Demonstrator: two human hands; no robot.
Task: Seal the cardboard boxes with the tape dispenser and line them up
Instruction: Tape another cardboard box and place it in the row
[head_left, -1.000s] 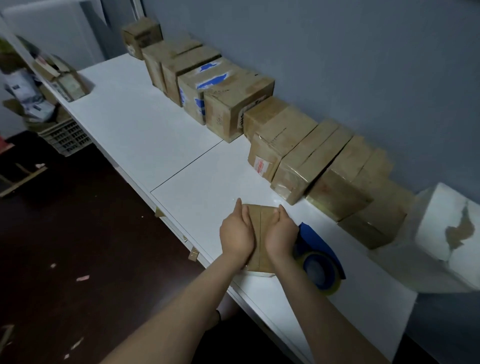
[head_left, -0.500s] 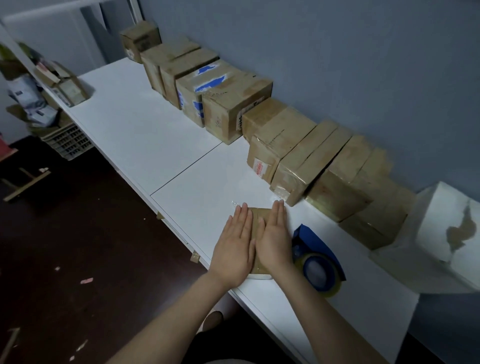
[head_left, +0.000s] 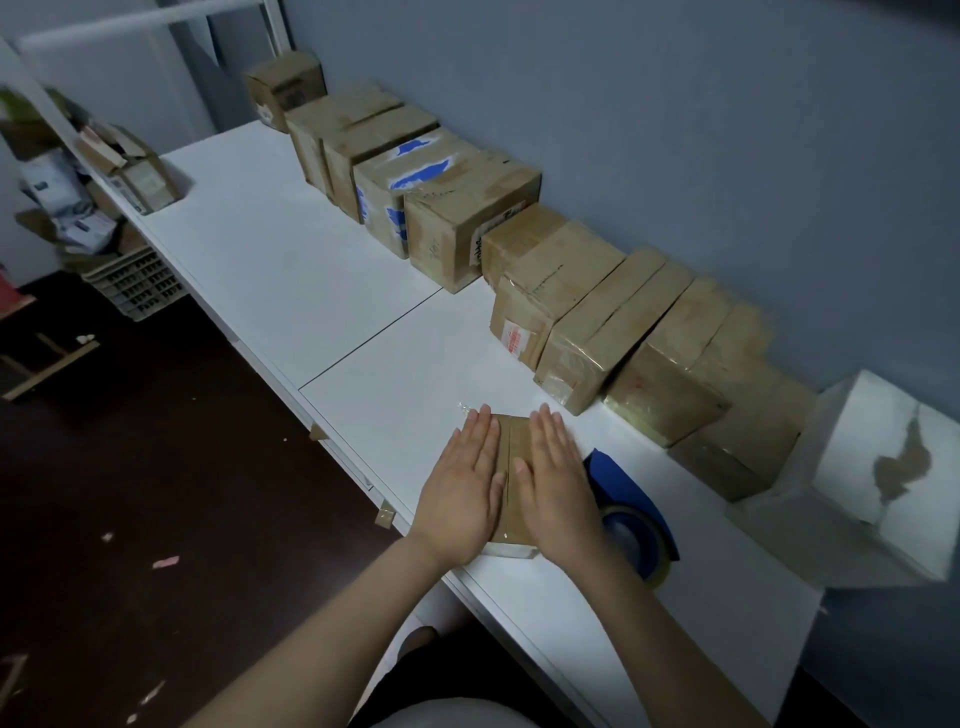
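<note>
Pressing flat on the small cardboard box (head_left: 506, 470) near the desk's front edge, the left hand (head_left: 462, 483) and right hand (head_left: 553, 486) lie side by side, fingers straight and together, palms down, gripping nothing. Between them runs the box's centre seam, apparently under tape. This one looks light and fairly stiff, low and flat; by the look of it, a grasp on its two long sides would lift it cleanly, though glossy tape may be slippery under the fingers. Just to the right, touching or nearly touching the box, sits the blue tape dispenser (head_left: 631, 519) with its roll facing the front edge. Further back, along the desk's rear edge against the wall, stands the line of boxes (head_left: 582, 312), shoulder to shoulder. One carries a white label with red print (head_left: 514, 339), too small to read; another shows blue markings (head_left: 415, 166) on its top, and one has scribbled dark writing that cannot be made out. At the right end sits a white box (head_left: 883, 467) with torn facing.
</note>
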